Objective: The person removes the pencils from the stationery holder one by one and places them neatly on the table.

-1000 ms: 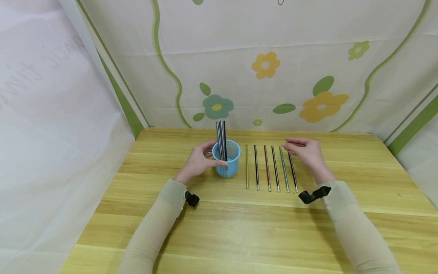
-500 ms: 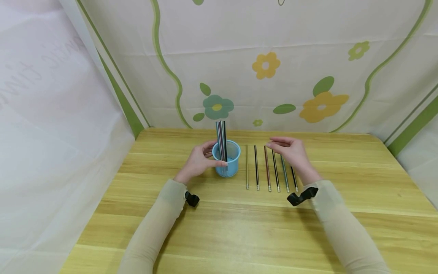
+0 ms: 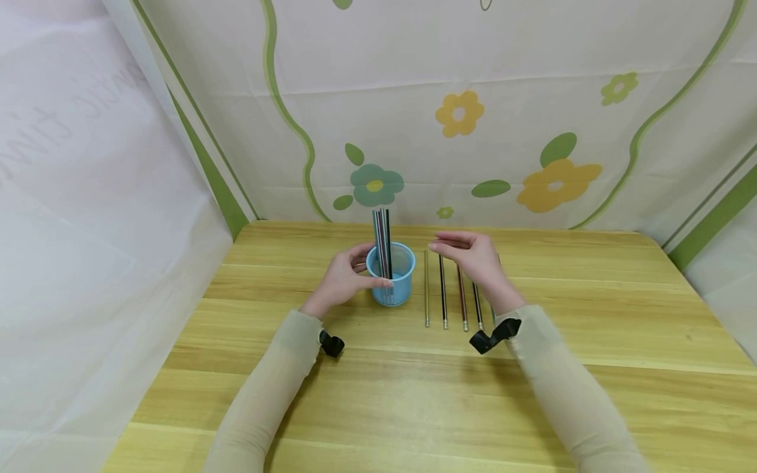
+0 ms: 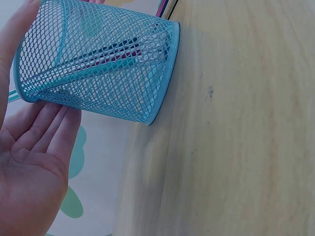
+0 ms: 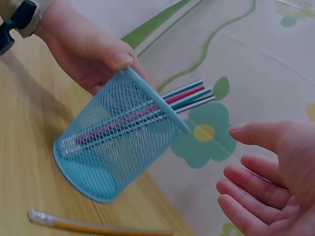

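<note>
Faint lettering stands on the white cloth, well apart from the fingers of the left hand, to their left and higher; it appears reversed, cut by the head view's edge; one piece reads roughly "tim", another, nearer those fingers, roughly "tic"; the other letters are too faint to tell.

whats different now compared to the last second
The right hand has moved left across the row of pencils toward the blue mesh cup, with nothing visibly picked up or let go. The left hand still holds the cup, the bundle of pencils still stands inside, and the row's visible pencils haven't shifted.
</note>
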Motion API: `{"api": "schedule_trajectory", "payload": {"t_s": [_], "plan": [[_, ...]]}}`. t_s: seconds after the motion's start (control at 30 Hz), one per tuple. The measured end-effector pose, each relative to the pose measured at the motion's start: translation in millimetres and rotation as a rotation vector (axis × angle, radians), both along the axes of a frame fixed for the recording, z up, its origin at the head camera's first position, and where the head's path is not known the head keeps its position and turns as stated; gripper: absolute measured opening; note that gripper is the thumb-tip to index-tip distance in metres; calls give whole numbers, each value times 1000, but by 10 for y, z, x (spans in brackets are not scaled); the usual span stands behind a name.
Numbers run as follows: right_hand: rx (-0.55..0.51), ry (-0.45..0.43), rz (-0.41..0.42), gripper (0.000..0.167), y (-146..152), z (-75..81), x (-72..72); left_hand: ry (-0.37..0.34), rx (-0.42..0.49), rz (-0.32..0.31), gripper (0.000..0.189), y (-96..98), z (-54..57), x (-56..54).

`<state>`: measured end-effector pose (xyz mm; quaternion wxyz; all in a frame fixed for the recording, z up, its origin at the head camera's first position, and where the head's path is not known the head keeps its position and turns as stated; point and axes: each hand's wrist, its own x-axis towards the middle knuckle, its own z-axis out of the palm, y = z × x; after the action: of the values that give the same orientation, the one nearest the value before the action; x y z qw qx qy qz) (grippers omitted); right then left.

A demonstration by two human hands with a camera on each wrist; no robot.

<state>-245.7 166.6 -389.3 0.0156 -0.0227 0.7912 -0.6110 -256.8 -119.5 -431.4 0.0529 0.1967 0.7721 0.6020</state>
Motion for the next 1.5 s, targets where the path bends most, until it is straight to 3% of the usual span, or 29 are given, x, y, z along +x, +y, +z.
{"api": "schedule_trajectory", "payload": {"t_s": [0.43,1.07,1.5], "plan": [[-1,42,72,41,-381,72,-28,15,-4,-6,80,14,-7,-8],[-21,-1,77,40,-650,24,-280,24,9,-8,78,9,-9,-6],[-43,11,53,32,-754,1,-278,3,21,-6,80,7,-16,-6]]}}
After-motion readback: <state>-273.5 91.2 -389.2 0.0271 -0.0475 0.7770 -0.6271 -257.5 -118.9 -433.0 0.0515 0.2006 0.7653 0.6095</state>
